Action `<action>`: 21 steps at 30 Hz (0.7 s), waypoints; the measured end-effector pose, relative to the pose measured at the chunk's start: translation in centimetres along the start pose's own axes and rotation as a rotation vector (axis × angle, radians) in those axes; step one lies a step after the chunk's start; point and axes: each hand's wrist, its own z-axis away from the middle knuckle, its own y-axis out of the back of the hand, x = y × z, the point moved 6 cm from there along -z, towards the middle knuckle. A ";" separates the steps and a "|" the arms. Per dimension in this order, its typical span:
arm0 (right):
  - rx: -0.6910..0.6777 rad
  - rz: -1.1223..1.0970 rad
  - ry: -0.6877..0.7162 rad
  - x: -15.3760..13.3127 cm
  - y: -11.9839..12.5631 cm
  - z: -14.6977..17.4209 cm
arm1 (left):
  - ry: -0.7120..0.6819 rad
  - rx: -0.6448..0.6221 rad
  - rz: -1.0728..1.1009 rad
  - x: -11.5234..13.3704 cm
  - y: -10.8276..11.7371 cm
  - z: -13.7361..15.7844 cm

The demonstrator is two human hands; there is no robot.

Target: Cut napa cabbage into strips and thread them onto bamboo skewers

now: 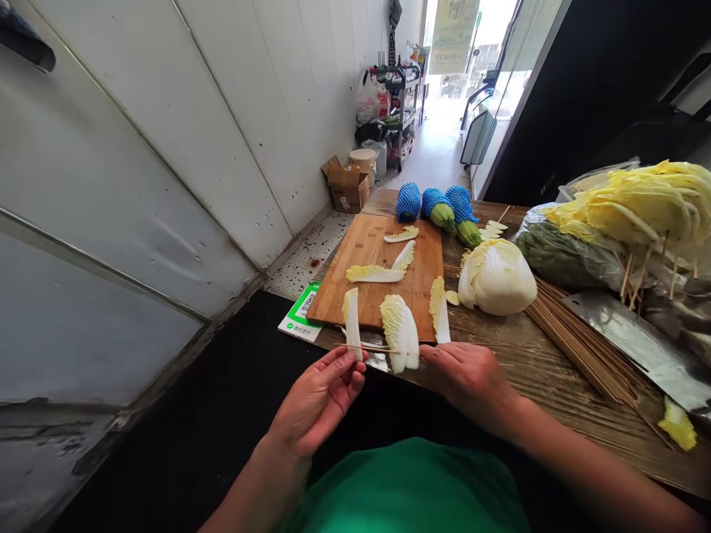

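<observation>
Cabbage strip (352, 318) in our left hand (316, 396), crossing the skewer (375, 348).
We see it near upright, long axis across the skewer's, lower end pinched between left thumb and fingertips, no slack gap. Our right hand (469, 374), farther from it, closes round the skewer, beside two overlapping leaf pieces (401, 333) threaded there; whether the strip is pierced, we cannot tell. Beyond: chopping board (327, 296) with loose strips (375, 275), then blue-netted vegetables (438, 211).

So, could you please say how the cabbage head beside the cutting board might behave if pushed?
The cabbage head would probably roll or rock, given its rounded sides. It looks tightly packed, so it may feel fairly heavy. Its smooth outside could be slippery.
</observation>
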 end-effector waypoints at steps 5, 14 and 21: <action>0.021 -0.005 0.000 0.3 0.6 1.1 | -0.008 0.007 0.044 0.5 0.2 0.3; 0.036 0.030 0.015 0.5 1.1 1.3 | 0.041 -0.013 0.168 0.7 0.0 0.3; 0.036 0.061 0.018 0.4 1.3 1.2 | 0.015 -0.018 0.154 0.9 0.1 0.1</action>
